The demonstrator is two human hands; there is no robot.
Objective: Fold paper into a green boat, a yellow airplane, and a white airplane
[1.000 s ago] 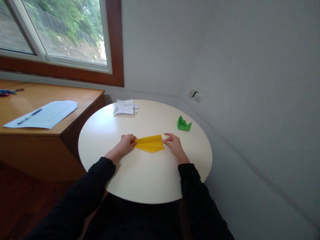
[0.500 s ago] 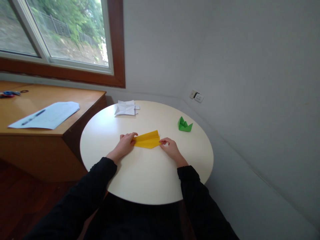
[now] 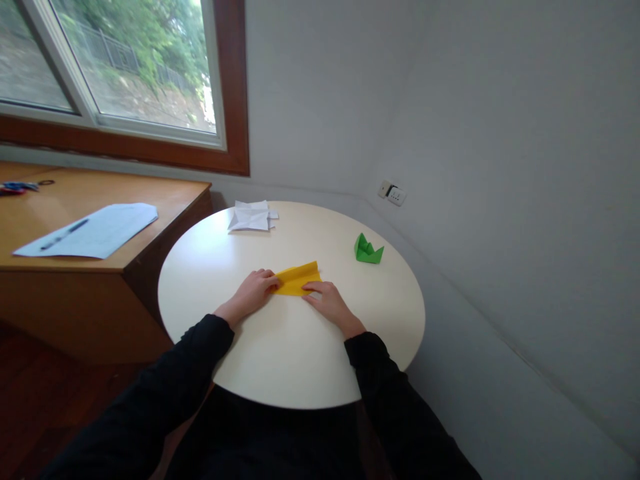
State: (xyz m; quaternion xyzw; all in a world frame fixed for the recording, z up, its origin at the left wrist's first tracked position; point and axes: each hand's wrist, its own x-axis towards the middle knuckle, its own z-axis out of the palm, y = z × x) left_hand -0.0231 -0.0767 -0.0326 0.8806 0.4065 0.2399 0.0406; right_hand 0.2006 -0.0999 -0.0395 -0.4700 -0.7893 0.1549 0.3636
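Observation:
A folded sheet of yellow paper [image 3: 296, 277] rests on the round white table [image 3: 300, 360], between my two hands. My left hand [image 3: 257, 289] grips its left end, with the fingers curled over the paper. At the lower right edge, my right hand [image 3: 326, 299] has its thumb and fingers closed on the paper. The fingers cover parts of both ends, and a crease runs along the middle. Beyond my right hand stands a green folded paper boat [image 3: 369, 249].
Folded white paper [image 3: 250, 217] lies at the table's far left. On the wooden desk [image 3: 175, 197] to the left are paper sheets [image 3: 107, 230], a pen [image 3: 65, 235] and scissors [image 3: 20, 187]. A wall socket [image 3: 397, 195] is behind the table.
My right hand has shifted left from the paper's right corner onto its lower edge. My left hand has moved slightly right, covering more of the left end.

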